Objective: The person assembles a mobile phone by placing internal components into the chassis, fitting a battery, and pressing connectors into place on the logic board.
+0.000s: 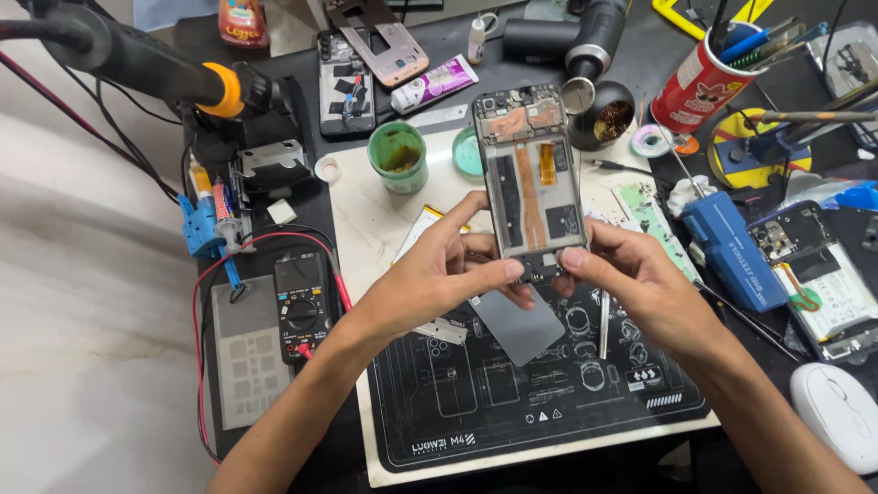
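Head view: opened phone frame [530,174], back cover off, long axis running up and away from both hands. Gripped at lower end: left hand [448,270] and right hand [631,284] pinching opposite corners, equally near. Below: grey metal sheet [517,325], black work mat [512,393].

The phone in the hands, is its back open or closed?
Open: the phone held by left hand and right hand has no back cover; inner frame and copper parts show.

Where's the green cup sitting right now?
In the head view, the green cup stands on the white mat, up and left of centre, just left of the opened phone held up by the left hand and right hand.
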